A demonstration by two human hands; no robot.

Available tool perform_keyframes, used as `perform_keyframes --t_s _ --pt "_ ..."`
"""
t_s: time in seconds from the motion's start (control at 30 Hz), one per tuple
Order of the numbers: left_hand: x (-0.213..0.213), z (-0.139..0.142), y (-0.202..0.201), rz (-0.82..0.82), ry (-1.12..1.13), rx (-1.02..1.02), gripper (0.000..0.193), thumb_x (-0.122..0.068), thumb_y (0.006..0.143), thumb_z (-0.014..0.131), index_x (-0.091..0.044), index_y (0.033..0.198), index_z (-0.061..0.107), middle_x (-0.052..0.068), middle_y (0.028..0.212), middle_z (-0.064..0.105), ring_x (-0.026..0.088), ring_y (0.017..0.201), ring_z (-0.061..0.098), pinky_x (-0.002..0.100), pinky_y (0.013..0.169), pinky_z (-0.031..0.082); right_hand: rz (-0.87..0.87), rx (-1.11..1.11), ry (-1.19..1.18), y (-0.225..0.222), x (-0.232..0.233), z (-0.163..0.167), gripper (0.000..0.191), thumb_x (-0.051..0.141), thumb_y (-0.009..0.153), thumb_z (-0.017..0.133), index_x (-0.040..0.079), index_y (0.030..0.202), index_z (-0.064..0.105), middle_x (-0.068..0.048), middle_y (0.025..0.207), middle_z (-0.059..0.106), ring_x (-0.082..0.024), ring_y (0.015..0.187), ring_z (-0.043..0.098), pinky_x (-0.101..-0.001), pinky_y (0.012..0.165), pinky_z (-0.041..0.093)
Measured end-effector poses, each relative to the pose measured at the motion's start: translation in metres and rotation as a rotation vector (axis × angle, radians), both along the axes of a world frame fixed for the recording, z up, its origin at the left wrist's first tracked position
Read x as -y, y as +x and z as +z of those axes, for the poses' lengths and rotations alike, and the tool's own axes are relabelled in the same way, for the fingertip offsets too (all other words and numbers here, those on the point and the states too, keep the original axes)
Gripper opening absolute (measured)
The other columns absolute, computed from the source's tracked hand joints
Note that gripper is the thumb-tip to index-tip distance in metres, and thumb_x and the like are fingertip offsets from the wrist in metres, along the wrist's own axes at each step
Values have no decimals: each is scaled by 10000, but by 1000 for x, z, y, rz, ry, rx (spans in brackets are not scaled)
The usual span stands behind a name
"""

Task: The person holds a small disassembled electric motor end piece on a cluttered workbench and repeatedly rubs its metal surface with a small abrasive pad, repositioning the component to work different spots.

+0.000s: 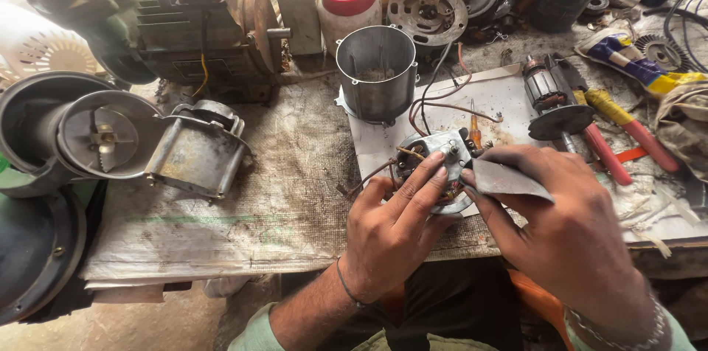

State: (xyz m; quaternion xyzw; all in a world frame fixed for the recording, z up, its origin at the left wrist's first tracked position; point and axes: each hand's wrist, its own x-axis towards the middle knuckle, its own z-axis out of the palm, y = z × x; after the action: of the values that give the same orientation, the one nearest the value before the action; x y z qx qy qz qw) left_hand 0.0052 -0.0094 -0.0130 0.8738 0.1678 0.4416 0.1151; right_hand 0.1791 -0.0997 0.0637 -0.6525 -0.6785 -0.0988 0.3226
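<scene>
Near the front edge of the workbench [221, 240], on a sheet of white paper [501, 100], I see my left hand [391, 237] pressing its fingers down on a small round motor part [435, 167] with wires. My right hand [568, 226] pinches a grey scrap of sandpaper [509, 178] between thumb and fingers, touching the part's right side. Just behind the part stands an open metal cylinder [377, 71]. At the back edge sits a white jar with a red lid [348, 1]. Toward the right edge lies a squeezed tube [634, 63], blue, yellow and white, and near it a motor rotor [549, 100] and a red-handled tool [608, 152]. On the left side rests a grey pump housing [199, 148].
</scene>
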Motion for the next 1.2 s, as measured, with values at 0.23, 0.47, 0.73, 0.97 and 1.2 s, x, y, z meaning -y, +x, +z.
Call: perform_keyframes --t_s 0.23,0.47,0.73,0.97,1.2 --pt "1 0 0 12 12 3 639 -203 863 887 -64 1415 596 61 1498 622 234 931 635 342 870 527 36 68 31 3 2 -4 218 138 787 811 66 992 793 -76 1063 710 -285 961 684 -441 847 481" --pt "-1 0 0 12 19 3 645 -199 858 891 -62 1414 595 64 1499 622 229 931 646 338 871 529 17 81 18 1 1 -4 229 143 791 812 43 995 785 -65 1052 711 -274 952 691 -455 865 477" --pt "0 0 0 15 29 -1 647 -192 849 892 -54 1408 596 67 1497 621 232 932 643 345 868 532 11 -18 9 1 -1 -3 274 153 809 811 31 1051 762 -63 1067 703 -272 964 688 -439 896 479" --pt "0 0 -1 15 29 2 654 -190 837 893 -51 1403 597 68 1495 621 244 931 635 341 863 534 15 37 13 2 1 -5 250 155 779 808 68 1013 785 -53 1062 712 -271 965 681 -439 888 464" --pt "1 -1 0 29 26 0 644 -189 845 896 -61 1406 606 63 1498 626 238 920 628 337 864 536 -31 -6 -36 3 2 -9 266 182 825 811 41 1044 761 -25 1056 710 -236 971 693 -440 928 450"
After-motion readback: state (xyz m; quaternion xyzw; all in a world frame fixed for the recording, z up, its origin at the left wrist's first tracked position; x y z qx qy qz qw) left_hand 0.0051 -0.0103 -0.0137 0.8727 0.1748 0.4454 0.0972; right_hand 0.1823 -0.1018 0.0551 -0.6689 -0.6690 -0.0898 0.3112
